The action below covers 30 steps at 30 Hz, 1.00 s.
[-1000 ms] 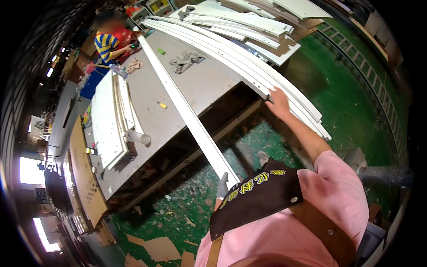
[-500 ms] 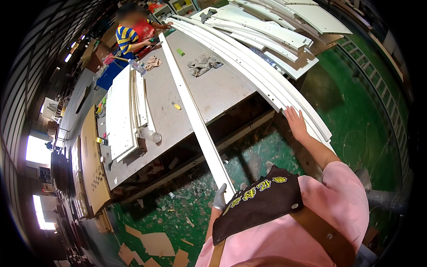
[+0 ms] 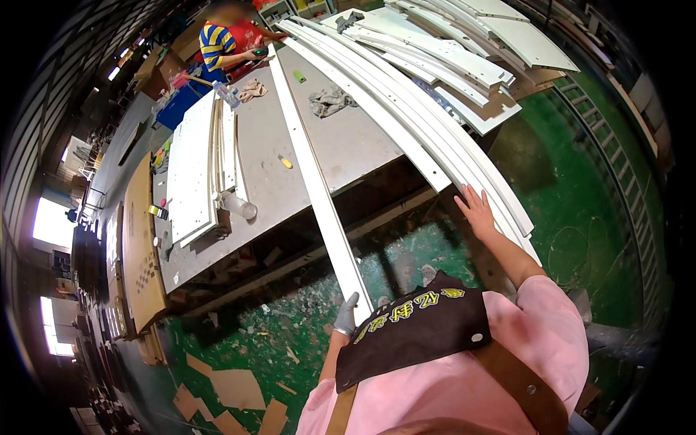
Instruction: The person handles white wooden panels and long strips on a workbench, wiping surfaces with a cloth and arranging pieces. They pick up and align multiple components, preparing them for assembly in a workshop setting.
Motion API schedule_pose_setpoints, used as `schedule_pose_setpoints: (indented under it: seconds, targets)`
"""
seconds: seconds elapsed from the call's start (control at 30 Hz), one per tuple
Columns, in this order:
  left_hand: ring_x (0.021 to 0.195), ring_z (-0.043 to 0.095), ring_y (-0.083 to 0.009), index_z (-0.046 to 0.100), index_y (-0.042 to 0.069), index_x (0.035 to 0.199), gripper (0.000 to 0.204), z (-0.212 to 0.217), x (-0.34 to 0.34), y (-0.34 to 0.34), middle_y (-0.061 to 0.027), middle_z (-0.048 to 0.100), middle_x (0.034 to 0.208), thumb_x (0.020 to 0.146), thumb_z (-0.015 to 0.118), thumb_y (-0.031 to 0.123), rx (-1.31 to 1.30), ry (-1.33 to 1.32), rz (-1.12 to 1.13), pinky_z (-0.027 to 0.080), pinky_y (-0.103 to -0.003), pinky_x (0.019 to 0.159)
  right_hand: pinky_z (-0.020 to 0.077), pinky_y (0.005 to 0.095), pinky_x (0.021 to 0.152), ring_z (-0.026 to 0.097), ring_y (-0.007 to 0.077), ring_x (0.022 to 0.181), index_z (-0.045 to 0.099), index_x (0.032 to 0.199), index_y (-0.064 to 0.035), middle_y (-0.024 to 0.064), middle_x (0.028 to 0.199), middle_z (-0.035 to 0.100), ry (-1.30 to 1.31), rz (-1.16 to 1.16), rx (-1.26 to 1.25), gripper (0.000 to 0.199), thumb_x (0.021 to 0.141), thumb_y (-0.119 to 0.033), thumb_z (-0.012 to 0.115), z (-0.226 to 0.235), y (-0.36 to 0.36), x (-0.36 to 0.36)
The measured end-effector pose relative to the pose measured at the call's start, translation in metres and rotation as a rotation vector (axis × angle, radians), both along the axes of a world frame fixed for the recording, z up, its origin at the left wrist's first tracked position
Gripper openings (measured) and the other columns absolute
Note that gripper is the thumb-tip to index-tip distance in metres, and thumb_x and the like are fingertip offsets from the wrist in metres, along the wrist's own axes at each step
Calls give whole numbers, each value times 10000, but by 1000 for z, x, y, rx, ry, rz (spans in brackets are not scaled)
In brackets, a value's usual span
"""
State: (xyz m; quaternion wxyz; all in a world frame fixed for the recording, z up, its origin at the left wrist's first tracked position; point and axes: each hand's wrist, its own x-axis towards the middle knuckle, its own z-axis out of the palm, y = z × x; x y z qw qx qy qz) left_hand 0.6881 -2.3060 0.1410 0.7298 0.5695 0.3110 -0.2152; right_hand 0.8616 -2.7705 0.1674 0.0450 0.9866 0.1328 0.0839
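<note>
My left hand [image 3: 347, 316], in a grey glove, grips the near end of a long white board [image 3: 312, 170]. The board runs across the workbench and overhangs its front edge toward me. My bare right hand [image 3: 476, 214] is open with fingers spread, at the near ends of several stacked long white strips [image 3: 442, 148]. Whether its palm presses on them I cannot tell. Left of that stack, one white strip [image 3: 391, 129] lies slightly apart, its near end just left of my right fingertips. At the far end of the bench a co-worker [image 3: 232, 47] holds a dark green tool.
The grey workbench [image 3: 264, 163] carries short white panels [image 3: 196, 174], a clear plastic bottle [image 3: 238, 206], a yellow cutter [image 3: 285, 162] and grey rags [image 3: 331, 101]. More white panels [image 3: 435, 54] are piled at the back right. Cardboard scraps [image 3: 235, 390] litter the green floor; a ladder [image 3: 616, 159] lies right.
The leftmost strip has come apart from the stack, leaving a gap near its end. My right hand's fingers have spread wider. My left hand keeps its grip on the board.
</note>
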Motion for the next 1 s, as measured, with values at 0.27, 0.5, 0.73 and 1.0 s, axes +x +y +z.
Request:
schedule_pose_setpoints:
  seconds: [0.27,0.5,0.73,1.0]
  targets:
    - [912,498,-130,596,7,1184,584,-23,-6,1,-13,576,1001,875,657,499,-157,-59,73,415,-290,825,212,505,1172,218,278,1475,490,1394,-195,123,1594,221,-22,32,27,639,788,-10,572,-3,-1,1]
    - [909,509,-131,616,-3,1162,530,-7,0,-2,-21,599,1010,899,639,457,-110,-14,74,419,-292,821,182,501,1182,184,306,1481,439,1436,-209,154,1599,185,71,28,6,711,778,21,581,2,-2,2]
    - [922,512,-146,623,-17,1150,552,-13,-3,-1,-28,603,1017,906,617,478,65,-111,40,420,-300,837,304,432,1138,266,356,1439,435,1438,-235,178,1584,195,139,49,227,872,660,109,624,50,6,-3]
    - [861,509,-120,610,20,1063,490,-21,-4,1,-19,567,925,885,648,476,-63,-43,70,430,-287,788,542,463,736,624,381,936,253,1514,-340,257,1492,307,202,-220,190,1028,662,75,651,86,-10,7]
